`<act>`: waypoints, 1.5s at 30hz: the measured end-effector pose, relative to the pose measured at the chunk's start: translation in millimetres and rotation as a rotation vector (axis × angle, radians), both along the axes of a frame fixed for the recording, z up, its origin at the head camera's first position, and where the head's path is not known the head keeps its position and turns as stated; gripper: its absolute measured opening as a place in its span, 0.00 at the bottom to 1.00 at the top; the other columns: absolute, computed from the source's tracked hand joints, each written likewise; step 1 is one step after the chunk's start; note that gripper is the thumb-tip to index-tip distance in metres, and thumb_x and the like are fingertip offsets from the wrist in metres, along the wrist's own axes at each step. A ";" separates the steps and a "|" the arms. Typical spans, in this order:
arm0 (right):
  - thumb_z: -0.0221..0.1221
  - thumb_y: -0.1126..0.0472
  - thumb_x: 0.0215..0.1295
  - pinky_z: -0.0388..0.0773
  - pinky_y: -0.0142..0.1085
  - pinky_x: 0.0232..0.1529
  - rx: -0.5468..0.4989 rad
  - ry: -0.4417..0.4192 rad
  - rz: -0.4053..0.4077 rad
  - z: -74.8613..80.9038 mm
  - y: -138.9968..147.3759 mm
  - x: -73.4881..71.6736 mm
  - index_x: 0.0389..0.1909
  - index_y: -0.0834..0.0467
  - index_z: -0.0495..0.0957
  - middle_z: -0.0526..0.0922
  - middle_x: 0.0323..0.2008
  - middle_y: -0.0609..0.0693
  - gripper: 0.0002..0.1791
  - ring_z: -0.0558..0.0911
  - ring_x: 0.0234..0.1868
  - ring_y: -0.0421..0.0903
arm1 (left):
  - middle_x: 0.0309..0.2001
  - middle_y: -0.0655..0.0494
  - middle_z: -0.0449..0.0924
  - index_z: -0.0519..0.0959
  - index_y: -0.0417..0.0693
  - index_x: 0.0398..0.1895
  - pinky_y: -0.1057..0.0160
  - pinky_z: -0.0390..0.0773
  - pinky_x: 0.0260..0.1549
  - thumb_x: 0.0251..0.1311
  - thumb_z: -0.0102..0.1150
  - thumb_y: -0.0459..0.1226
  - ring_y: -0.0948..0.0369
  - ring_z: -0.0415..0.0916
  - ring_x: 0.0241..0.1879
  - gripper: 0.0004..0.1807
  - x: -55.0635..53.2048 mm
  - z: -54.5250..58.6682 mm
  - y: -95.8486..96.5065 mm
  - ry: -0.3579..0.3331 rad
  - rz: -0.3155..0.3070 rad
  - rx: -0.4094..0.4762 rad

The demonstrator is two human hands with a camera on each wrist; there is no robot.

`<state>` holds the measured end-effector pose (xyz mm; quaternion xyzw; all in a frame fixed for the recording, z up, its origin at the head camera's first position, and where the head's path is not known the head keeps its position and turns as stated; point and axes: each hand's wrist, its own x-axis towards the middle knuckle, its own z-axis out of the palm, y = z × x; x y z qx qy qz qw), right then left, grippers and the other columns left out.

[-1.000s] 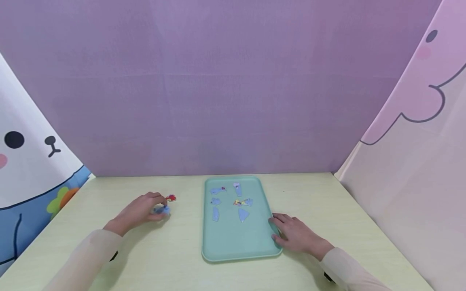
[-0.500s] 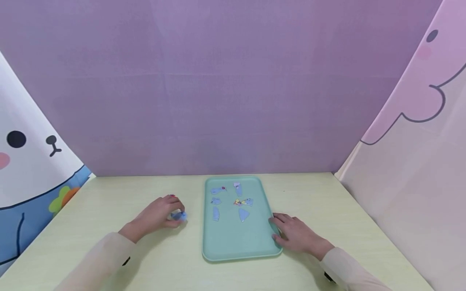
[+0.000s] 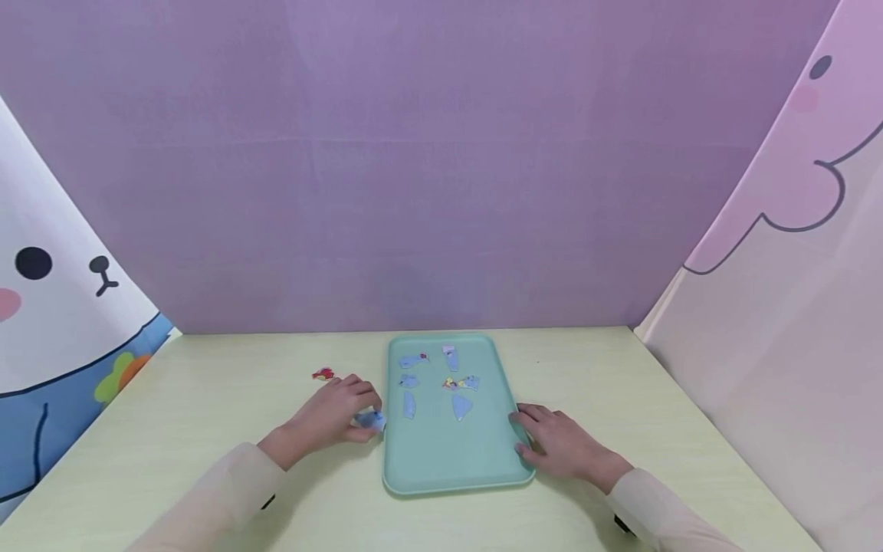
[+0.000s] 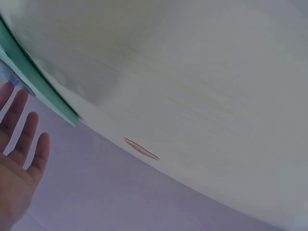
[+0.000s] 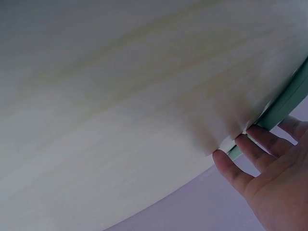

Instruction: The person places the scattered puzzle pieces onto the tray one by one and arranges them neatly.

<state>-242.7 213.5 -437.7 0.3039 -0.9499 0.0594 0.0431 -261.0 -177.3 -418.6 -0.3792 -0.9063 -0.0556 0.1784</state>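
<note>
In the head view my left hand (image 3: 333, 414) pinches a small blue puzzle piece (image 3: 370, 420) between thumb and fingers, just left of the green tray's (image 3: 448, 468) left rim. The left wrist view shows part of that hand beside the green edge, its fingertips partly cut off. My right hand (image 3: 562, 445) rests against the tray's right rim, fingertips and thumb touching it. On the tray lie several flat irregular pieces, among them a blue wedge-shaped piece (image 3: 461, 407) and a piece with a yellow-red print (image 3: 451, 384). A red piece (image 3: 323, 374) lies on the table behind my left hand.
The pale wooden table (image 3: 593, 368) ends at a purple cloth backdrop (image 3: 441, 192). Cartoon-printed cloths (image 3: 62, 330) stand along the left and right sides. The tray's pieces sit in its far half; bare tray surface shows in the near half.
My left hand has moved right and slightly nearer with the blue puzzle piece, up to the tray's left rim, uncovering the red piece. My right hand and the tray have stayed put.
</note>
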 end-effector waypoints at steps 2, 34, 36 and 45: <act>0.52 0.48 0.62 0.71 0.52 0.50 0.000 -0.001 0.001 0.0 0.0 -0.2 0.59 0.57 0.67 0.69 0.59 0.57 0.27 0.69 0.60 0.55 | 0.35 0.64 0.77 0.79 0.54 0.34 0.61 0.73 0.36 0.46 0.64 0.50 0.63 0.70 0.39 0.15 1.4 0.1 5.5 -0.006 0.002 -0.003; 0.52 0.49 0.62 0.72 0.51 0.49 0.004 0.016 0.024 2.5 -2.1 0.7 0.58 0.59 0.68 0.71 0.58 0.58 0.26 0.71 0.59 0.55 | 0.36 0.63 0.78 0.80 0.57 0.32 0.60 0.72 0.36 0.46 0.62 0.56 0.61 0.70 0.39 0.17 11.7 -4.9 72.2 -0.023 0.023 -0.098; 0.52 0.48 0.62 0.72 0.51 0.49 0.003 0.014 0.023 2.3 -2.1 0.5 0.58 0.59 0.68 0.71 0.58 0.58 0.26 0.70 0.59 0.55 | 0.36 0.63 0.78 0.80 0.57 0.32 0.61 0.72 0.36 0.46 0.62 0.57 0.61 0.70 0.39 0.17 11.3 -5.9 73.6 -0.018 0.028 -0.110; 0.53 0.49 0.62 0.72 0.51 0.48 -0.001 0.033 0.024 1.5 -1.6 0.8 0.57 0.59 0.68 0.71 0.58 0.58 0.26 0.71 0.58 0.55 | 0.37 0.62 0.78 0.79 0.57 0.31 0.61 0.71 0.37 0.46 0.61 0.58 0.60 0.70 0.40 0.18 9.8 -9.4 78.1 -0.024 0.052 -0.145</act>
